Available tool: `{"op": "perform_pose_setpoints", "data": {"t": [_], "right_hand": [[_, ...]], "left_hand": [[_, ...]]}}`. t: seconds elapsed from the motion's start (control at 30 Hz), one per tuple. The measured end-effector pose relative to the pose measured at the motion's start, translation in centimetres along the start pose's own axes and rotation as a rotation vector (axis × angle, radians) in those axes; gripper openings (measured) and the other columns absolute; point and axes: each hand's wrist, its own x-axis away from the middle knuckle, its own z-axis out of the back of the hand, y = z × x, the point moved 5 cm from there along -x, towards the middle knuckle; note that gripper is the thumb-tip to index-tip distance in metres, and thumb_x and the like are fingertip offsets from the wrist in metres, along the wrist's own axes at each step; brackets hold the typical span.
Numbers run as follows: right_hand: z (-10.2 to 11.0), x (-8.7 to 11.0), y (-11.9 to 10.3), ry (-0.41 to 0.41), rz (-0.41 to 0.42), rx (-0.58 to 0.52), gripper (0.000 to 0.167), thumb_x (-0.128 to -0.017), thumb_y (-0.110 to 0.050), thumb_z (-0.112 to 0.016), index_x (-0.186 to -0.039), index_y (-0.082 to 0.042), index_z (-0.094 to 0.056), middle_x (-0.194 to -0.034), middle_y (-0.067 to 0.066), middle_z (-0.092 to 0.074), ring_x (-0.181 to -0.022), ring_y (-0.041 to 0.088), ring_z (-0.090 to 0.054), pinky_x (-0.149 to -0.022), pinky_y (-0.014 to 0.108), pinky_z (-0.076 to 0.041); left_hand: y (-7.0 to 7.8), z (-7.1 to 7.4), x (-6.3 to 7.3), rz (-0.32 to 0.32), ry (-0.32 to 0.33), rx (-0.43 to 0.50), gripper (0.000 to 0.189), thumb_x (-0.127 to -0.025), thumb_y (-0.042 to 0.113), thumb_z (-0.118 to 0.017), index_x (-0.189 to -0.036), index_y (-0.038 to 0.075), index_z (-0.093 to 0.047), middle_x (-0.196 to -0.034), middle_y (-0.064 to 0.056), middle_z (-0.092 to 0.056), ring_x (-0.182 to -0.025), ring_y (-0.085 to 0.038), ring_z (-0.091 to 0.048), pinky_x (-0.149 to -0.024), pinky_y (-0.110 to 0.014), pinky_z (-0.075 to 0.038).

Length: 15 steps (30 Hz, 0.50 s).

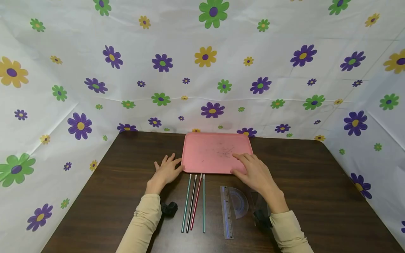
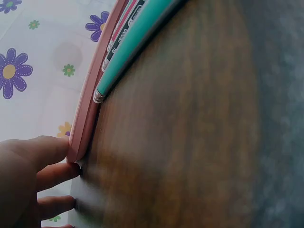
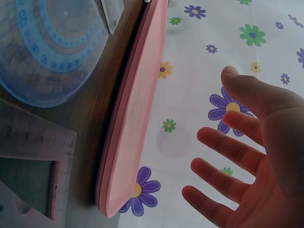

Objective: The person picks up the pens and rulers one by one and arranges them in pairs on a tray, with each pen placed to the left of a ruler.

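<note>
A pink tray (image 1: 205,151), lightly scuffed, lies at the back of the table. My left hand (image 1: 166,173) touches its near left corner with spread fingers; in the left wrist view, the thumb (image 2: 45,148) and forefinger meet the tray's edge. Over the tray's right part is my right hand (image 1: 257,174), its fingers loosely extended and holding nothing; in the right wrist view they stand apart from the tray (image 3: 135,123). Between the hands, nearer me, lie several pencils, among them a red one (image 1: 196,202) and a black one (image 1: 191,203), eraser ends toward the tray.
Right of the pencils lie a clear ruler (image 1: 226,212) and a clear protractor (image 1: 239,203). A transparent set square (image 3: 61,166) lies near the right wrist, partly hidden in the head view. Flower-printed cloth (image 1: 177,45) walls the dark wooden table (image 1: 313,182) at back and sides.
</note>
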Motion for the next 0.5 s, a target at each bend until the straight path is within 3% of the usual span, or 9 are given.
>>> {"op": "perform_pose_setpoints", "data": {"t": [0.17,0.37,0.5], "right_hand": [[0.0,-0.1,-0.4,0.001,0.01,-0.016,0.057,-0.089,-0.045,-0.071,-0.138,-0.017,-0.059,-0.128,0.009,-0.065,-0.117,0.032,-0.059,-0.096,0.059,-0.048],[-0.7,-0.2,-1.4,0.023,0.077,0.0,0.057,-0.088,-0.044,-0.073,-0.135,-0.013,-0.062,-0.126,0.009,-0.066,-0.122,0.032,-0.057,-0.101,0.059,-0.045],[-1.5,-0.4,-2.5,-0.004,0.091,0.01,0.059,-0.088,-0.047,-0.071,-0.136,-0.014,-0.061,-0.129,0.009,-0.065,-0.126,0.034,-0.055,-0.104,0.059,-0.043]], "left_hand": [[-0.1,0.2,0.0,-0.002,-0.001,0.02,0.056,-0.102,0.044,-0.049,-0.151,0.019,-0.045,-0.164,-0.017,-0.022,-0.152,-0.046,-0.01,-0.109,-0.079,0.005],[-0.2,0.0,0.0,0.002,-0.003,0.034,0.055,-0.102,0.045,-0.049,-0.151,0.02,-0.045,-0.165,-0.017,-0.022,-0.152,-0.045,-0.009,-0.11,-0.079,0.007],[-0.3,0.0,0.0,0.002,-0.001,0.043,0.055,-0.101,0.044,-0.05,-0.151,0.02,-0.045,-0.165,-0.016,-0.022,-0.152,-0.045,-0.009,-0.109,-0.079,0.007]]}}
